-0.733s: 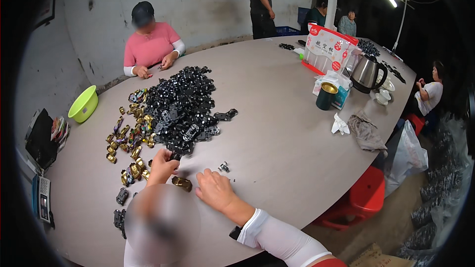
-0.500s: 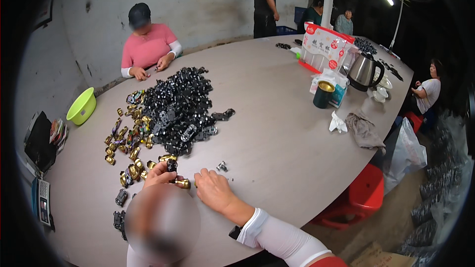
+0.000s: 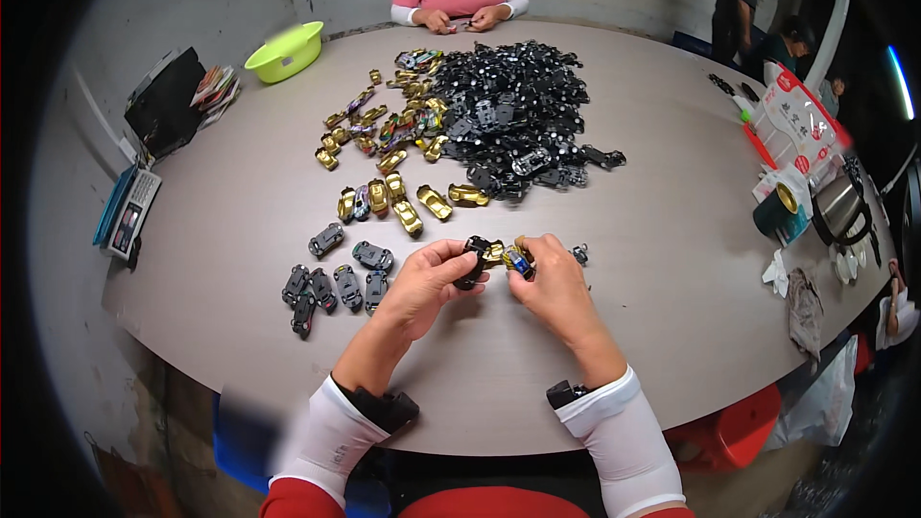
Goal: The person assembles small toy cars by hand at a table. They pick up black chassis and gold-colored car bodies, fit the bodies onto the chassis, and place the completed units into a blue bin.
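Left hand (image 3: 427, 280) closed on a black toy-car chassis (image 3: 472, 264), right hand (image 3: 549, 280) pinching a small gold toy-car body (image 3: 506, 255); both pieces held together between the fingertips, just above the counter (image 3: 672, 259), near its front edge. Judged light, rigid, small and probably slick; best gripped by the sides, at the fingertips. Black chassis pile (image 3: 523, 115) and loose gold bodies (image 3: 403, 197) farther back, grey finished cars (image 3: 336, 283) just left of left hand.
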The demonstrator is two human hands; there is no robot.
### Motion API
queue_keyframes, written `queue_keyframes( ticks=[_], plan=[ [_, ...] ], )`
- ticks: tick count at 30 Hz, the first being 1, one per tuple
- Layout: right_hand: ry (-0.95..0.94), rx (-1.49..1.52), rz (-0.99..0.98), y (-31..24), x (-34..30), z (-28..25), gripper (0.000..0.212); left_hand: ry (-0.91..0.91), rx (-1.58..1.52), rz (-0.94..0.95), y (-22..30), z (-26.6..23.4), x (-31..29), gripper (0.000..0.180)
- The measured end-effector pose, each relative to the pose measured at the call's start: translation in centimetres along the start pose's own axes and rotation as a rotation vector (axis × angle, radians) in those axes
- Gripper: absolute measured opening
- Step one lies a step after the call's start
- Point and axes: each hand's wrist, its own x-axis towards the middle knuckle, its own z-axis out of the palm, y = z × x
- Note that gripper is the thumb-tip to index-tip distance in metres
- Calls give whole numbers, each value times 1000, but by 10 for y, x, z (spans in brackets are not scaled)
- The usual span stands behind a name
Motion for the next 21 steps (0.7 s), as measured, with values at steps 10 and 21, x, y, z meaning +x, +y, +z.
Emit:
queue_keyframes(
  ticks=[10,21],
  plan=[
    [134,-56,-180,-2,5,1,28,41,-106,37,-8,-11,4,22],
    [63,341,44,-13,3,6,34,105,-143,75,-9,-15,4,19]
  ],
)
